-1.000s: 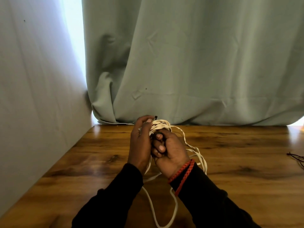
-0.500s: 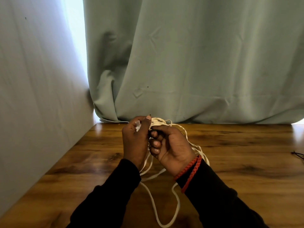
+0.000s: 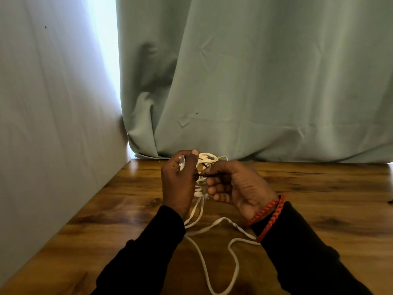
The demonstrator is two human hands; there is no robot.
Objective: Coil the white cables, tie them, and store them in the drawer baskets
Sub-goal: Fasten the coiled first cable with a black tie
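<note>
A bundle of coiled white cable [image 3: 205, 161] is held up above the wooden table [image 3: 319, 188], between both hands. My left hand [image 3: 178, 182] grips the coil, with a white plug end showing by its thumb. My right hand [image 3: 236, 186] pinches a thin dark tie [image 3: 209, 176] that runs across the bundle. Loose loops of the same cable hang down and trail over the table toward me [image 3: 212, 271]. Much of the coil is hidden behind my fingers.
A grey-green curtain [image 3: 255, 81] hangs along the table's far edge. A pale wall [image 3: 53, 124] runs along the left side. A small dark cord end [image 3: 390, 202] lies at the table's right edge. No drawer or baskets are in view.
My right hand has drawn away to the right from the left, pulling the dark tie out across the bundle. The loose cable loops have shifted on the table.
</note>
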